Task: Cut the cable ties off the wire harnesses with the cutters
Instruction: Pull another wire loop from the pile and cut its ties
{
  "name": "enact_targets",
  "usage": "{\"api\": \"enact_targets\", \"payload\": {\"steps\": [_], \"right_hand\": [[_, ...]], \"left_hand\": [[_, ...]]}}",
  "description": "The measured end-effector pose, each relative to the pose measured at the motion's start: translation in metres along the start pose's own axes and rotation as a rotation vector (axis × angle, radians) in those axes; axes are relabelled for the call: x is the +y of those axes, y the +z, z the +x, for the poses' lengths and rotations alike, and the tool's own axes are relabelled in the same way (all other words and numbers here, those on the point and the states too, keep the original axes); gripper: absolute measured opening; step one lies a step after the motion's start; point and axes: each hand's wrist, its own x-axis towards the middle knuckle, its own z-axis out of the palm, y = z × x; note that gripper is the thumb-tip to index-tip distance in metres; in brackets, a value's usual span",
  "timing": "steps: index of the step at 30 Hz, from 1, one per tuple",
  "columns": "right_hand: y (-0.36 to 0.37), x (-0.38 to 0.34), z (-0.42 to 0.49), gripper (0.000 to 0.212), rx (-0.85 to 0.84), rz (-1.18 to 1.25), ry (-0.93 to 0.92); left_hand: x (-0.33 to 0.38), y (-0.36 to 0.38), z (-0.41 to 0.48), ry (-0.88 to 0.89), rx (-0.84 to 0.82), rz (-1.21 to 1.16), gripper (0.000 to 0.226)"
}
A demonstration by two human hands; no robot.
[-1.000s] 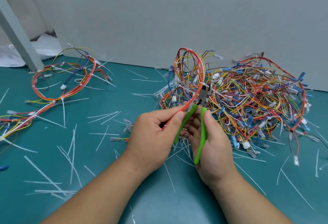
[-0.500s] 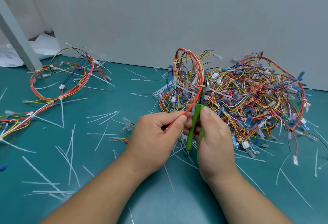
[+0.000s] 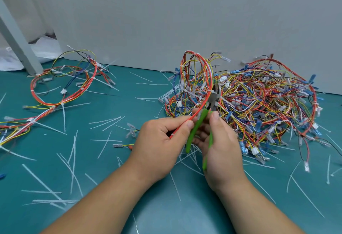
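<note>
Our left hand (image 3: 159, 141) pinched the red harness (image 3: 207, 67) — our right hand (image 3: 224, 152) curled its fingers around the green cutters (image 3: 192, 133).

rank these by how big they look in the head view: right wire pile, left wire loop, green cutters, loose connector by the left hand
1. wire pile
2. wire loop, clearly smaller
3. cutters, nearest the camera and partly covered, so their true size is unsure
4. connector
</note>
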Motion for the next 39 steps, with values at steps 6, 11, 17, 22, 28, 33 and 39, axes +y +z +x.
{"api": "enact_targets", "payload": {"steps": [6,11,17,22,28,33,39], "right_hand": [[0.0018,-0.0056,-0.0009,0.037,0.034,-0.061,-0.037],[0.0028,-0.0068,-0.0030,0.037,0.022,-0.105,-0.041],[0.0027,-0.0069,-0.0046,0.042,0.038,-0.107,-0.043],[0.0018,-0.0056,-0.0040,0.041,0.046,-0.101,-0.039],[0.0028,-0.0050,-0.0025,0.042,0.058,-0.071,-0.018],[0.0047,-0.0074,-0.0024,0.038,0.046,-0.062,-0.023],[0.0062,-0.0105,-0.0017,0.038,0.036,-0.055,-0.024]], "left_hand": [[-0.0005,-0.0018,0.0001,-0.012,-0.007,0.043,0.032],[0.0000,-0.0001,0.0001,-0.022,-0.001,0.041,0.036],[-0.0021,-0.0014,-0.0006,-0.046,-0.003,0.023,0.029],[-0.0020,0.0000,-0.0002,-0.050,-0.012,0.011,0.031],[-0.0001,0.0001,-0.0001,-0.067,0.001,0.005,0.032],[0.0007,0.0002,-0.0007,-0.086,0.003,-0.019,0.034],[0.0022,-0.0002,-0.0011,-0.065,0.001,-0.011,0.034]]}}
